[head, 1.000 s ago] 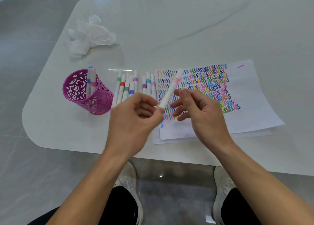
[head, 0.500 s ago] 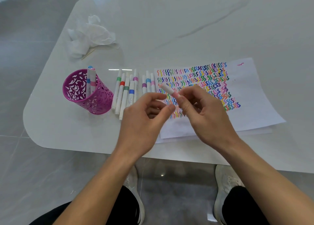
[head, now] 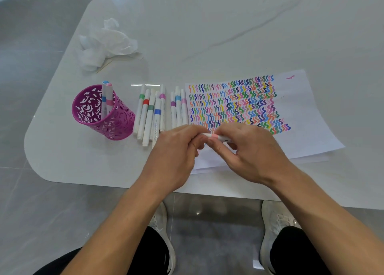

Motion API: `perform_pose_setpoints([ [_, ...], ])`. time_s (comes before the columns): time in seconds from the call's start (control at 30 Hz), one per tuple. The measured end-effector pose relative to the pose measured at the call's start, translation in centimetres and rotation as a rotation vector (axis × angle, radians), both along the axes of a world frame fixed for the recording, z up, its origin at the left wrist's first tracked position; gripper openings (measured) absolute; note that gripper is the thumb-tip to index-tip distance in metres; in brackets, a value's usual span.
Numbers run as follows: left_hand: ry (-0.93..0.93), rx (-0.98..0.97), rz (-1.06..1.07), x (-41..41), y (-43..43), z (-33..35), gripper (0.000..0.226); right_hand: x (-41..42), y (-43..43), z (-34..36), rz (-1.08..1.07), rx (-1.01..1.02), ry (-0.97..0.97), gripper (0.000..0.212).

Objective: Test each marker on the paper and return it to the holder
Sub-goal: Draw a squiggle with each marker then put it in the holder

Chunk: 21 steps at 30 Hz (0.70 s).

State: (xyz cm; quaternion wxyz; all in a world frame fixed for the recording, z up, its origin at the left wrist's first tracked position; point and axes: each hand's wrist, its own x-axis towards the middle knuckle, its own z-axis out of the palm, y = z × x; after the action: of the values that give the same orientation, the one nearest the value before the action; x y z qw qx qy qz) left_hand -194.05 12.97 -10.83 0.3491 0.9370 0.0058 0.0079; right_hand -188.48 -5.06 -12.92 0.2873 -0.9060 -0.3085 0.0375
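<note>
A white marker with a pink band [head: 215, 137] lies level between both hands, just above the paper's near left corner. My left hand [head: 176, 150] grips its left end and my right hand [head: 249, 152] grips its right part. The white paper [head: 299, 116] carries rows of coloured squiggles. Several white markers [head: 154, 112] with coloured bands lie side by side between the paper and the magenta cut-out holder [head: 116, 120]. Two markers [head: 107, 98], one blue-banded and one pink-banded, stand in the holder.
A crumpled white tissue [head: 106, 44] lies at the back left of the white table [head: 228, 25], with a thin stick beside it. The table's near edge runs just under my wrists; grey floor tiles and my shoes show below.
The marker swung from pointing up and away to lying level. My left hand let go for a moment, then took hold of the marker's left end. Both hands dropped closer to the paper.
</note>
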Motion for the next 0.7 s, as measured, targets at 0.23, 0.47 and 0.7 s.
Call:
perform_pose_setpoints([
  [0.23, 0.030, -0.152, 0.109, -0.11, -0.20, -0.31, 0.019, -0.44, 0.00, 0.22, -0.006, -0.029, -0.084, 0.037],
  [0.47, 0.028, -0.202, 0.185, 0.09, -0.19, -0.23, 0.018, -0.11, -0.17, 0.05, -0.052, -0.027, -0.079, 0.054],
  [0.7, -0.028, -0.110, 0.246, 0.31, 0.44, 0.01, 0.018, 0.33, -0.49, -0.12, -0.082, 0.167, 0.202, 0.014],
])
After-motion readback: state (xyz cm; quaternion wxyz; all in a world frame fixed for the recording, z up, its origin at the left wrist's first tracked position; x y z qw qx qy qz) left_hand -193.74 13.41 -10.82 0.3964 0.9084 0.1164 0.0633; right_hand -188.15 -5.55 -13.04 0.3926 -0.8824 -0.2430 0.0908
